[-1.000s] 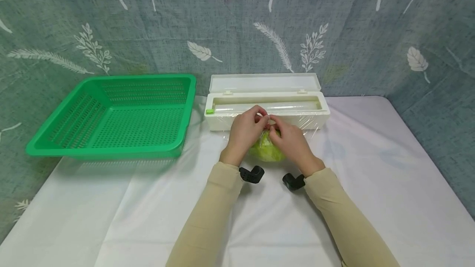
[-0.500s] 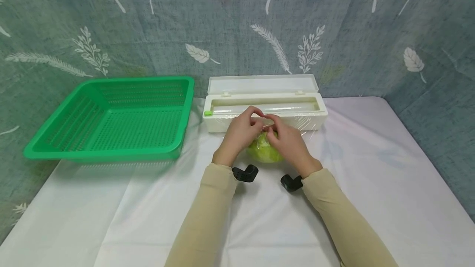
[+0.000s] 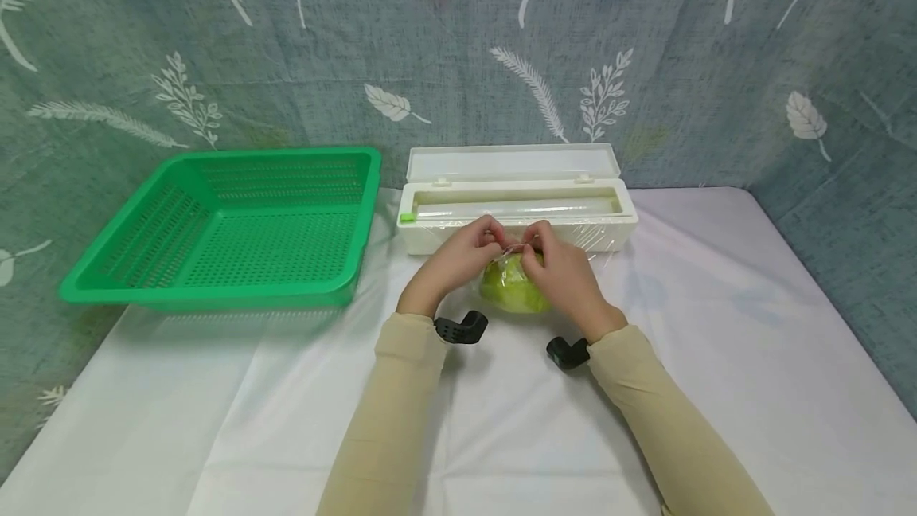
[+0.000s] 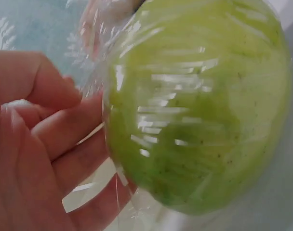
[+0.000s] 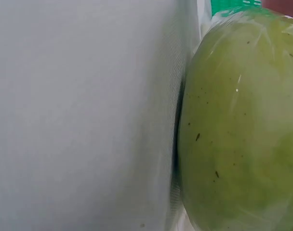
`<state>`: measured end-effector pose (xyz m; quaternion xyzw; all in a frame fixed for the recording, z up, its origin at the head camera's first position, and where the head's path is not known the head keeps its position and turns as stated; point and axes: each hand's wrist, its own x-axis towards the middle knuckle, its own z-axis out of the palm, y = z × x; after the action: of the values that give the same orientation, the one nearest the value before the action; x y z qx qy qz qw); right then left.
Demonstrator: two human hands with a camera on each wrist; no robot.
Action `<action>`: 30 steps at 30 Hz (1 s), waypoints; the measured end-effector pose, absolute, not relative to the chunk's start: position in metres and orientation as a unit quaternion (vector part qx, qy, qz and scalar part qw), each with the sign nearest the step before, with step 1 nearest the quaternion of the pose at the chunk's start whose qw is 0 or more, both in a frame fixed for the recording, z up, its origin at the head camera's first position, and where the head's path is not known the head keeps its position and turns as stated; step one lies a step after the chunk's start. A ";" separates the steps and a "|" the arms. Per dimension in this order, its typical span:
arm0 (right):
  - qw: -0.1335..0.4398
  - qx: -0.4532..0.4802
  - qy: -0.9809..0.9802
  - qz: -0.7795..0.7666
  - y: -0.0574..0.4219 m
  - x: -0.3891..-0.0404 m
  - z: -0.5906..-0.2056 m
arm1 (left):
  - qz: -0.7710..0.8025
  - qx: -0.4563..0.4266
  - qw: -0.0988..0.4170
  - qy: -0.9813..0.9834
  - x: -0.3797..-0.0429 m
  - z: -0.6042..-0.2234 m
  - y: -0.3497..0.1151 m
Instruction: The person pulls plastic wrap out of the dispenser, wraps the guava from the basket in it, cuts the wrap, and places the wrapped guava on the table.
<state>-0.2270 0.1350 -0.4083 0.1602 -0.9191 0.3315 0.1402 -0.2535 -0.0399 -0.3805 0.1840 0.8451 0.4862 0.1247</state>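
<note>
A round yellow-green fruit [image 3: 512,291] with small dark specks rests on the white cloth, under clear cling film [image 4: 173,84]. My left hand [image 3: 456,259] pinches the film between thumb and forefinger at the fruit's upper left; the left wrist view shows the other fingers of that hand [image 4: 31,159] lying beside the fruit. At its upper right, my right hand [image 3: 567,275] pinches gathered film with curled fingers. Behind both hands, the film runs up to a white cling film dispenser [image 3: 424,242] whose lid is raised. Only the fruit's side and cloth fill most of the right wrist view.
A green perforated plastic basket [image 3: 333,293] stands on the left of the white-clothed table [image 3: 286,420]. The dispenser carries a green slider [image 3: 407,217] at its left end and a film roll [image 3: 516,208] inside. A leaf-patterned curtain [image 3: 458,62] hangs behind.
My left hand has shifted left and lower, and its fingertips have parted from those of my right hand, with film between them. The right hand stays nearly in place beside the fruit.
</note>
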 end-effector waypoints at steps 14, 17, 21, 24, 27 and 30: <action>0.168 0.201 -0.917 0.302 0.134 -0.228 -0.408 | 0.487 0.191 0.135 0.842 -0.255 -0.386 -0.039; 0.164 0.198 -0.918 0.303 0.133 -0.228 -0.408 | 0.494 0.185 0.138 0.838 -0.254 -0.385 -0.039; 0.178 0.197 -0.920 0.289 0.130 -0.227 -0.408 | 0.501 0.187 0.159 0.830 -0.254 -0.385 -0.039; 0.228 0.205 -0.911 0.276 0.130 -0.227 -0.407 | 0.500 0.202 0.187 0.821 -0.254 -0.385 -0.041; 0.275 0.212 -0.897 0.274 0.131 -0.227 -0.406 | 0.496 0.225 0.222 0.809 -0.254 -0.384 -0.044; 0.285 0.215 -0.889 0.287 0.131 -0.226 -0.406 | 0.489 0.247 0.253 0.797 -0.253 -0.384 -0.045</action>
<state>-0.2264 0.1306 -0.4061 0.2149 -0.8892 0.2865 0.2846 -0.2527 -0.0451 -0.3844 0.2472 0.7971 0.4895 0.2529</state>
